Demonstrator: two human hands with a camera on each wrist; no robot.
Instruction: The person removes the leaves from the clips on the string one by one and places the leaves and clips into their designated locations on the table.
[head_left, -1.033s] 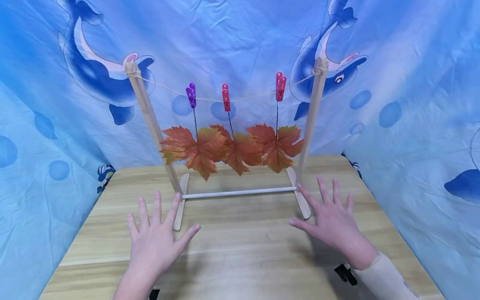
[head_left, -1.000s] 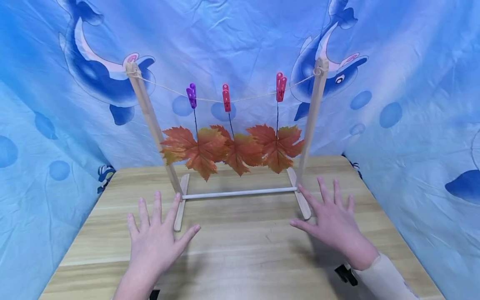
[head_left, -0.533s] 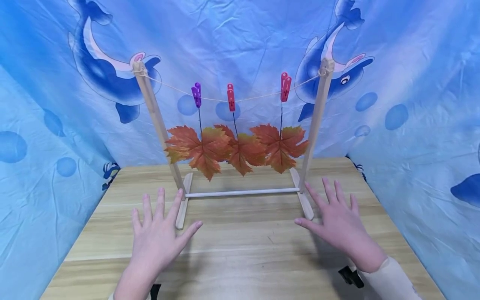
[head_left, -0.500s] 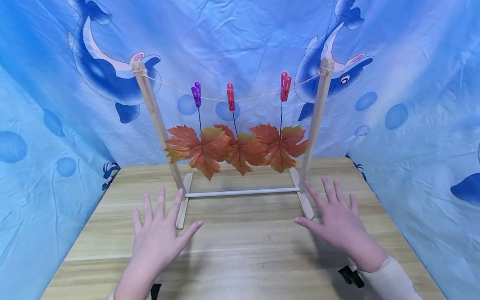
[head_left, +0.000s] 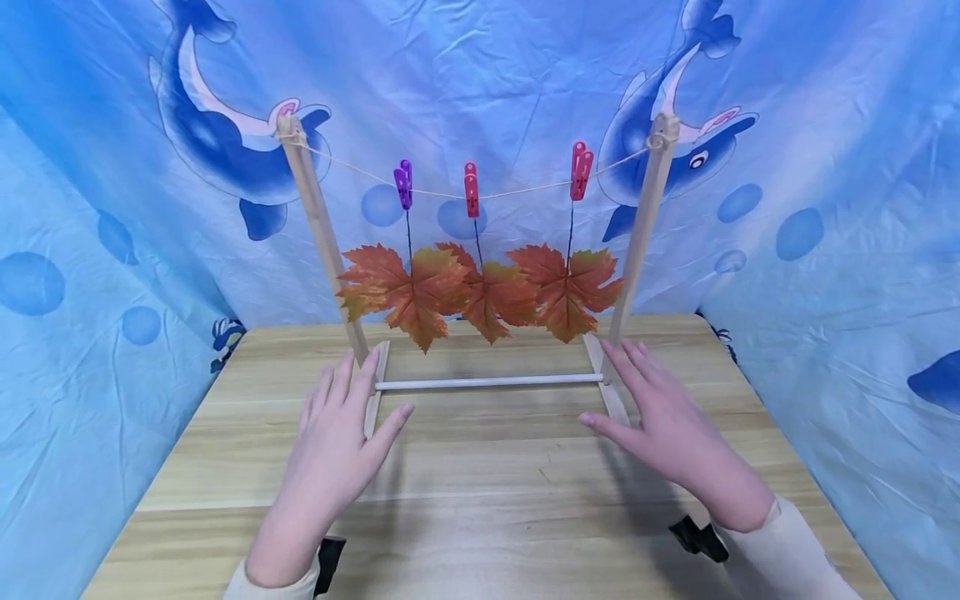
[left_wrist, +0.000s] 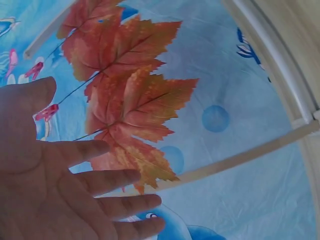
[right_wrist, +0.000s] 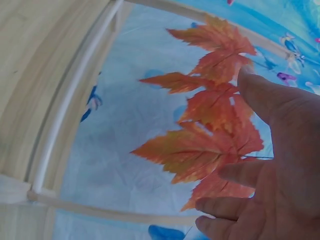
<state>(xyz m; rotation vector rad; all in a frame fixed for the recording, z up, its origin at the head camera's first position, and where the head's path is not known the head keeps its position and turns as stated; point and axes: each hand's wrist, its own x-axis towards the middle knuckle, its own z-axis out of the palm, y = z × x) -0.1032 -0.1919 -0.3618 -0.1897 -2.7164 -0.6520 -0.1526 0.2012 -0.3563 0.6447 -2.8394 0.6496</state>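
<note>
A wooden frame with a white crossbar point(head_left: 487, 382) stands on the table. Between its left post point(head_left: 318, 221) and right post point(head_left: 647, 218) a thin string point(head_left: 517, 191) sags. From it hang three orange maple leaves, the left leaf point(head_left: 408, 287), middle leaf point(head_left: 491, 296) and right leaf point(head_left: 567, 287), by a purple clothespin point(head_left: 403, 185) and two red clothespins, one mid-string point(head_left: 472, 190), one rightward point(head_left: 581, 172). My left hand point(head_left: 337, 446) is by the left foot, fingers straight, holding nothing. My right hand point(head_left: 667, 421) is likewise beside the right foot; whether either touches the frame I cannot tell.
The wood-grain table point(head_left: 480, 517) extends toward me in front of the frame. A blue curtain point(head_left: 480, 92) printed with dolphins hangs behind and along both sides. A black strap piece point(head_left: 699, 537) shows at the right wrist, another point(head_left: 328, 565) at the left.
Both hands have risen and turned inward, their spread fingers drawing closer together. The head view has shifted slightly. The leaves and clothespins still hang in the same order.
</note>
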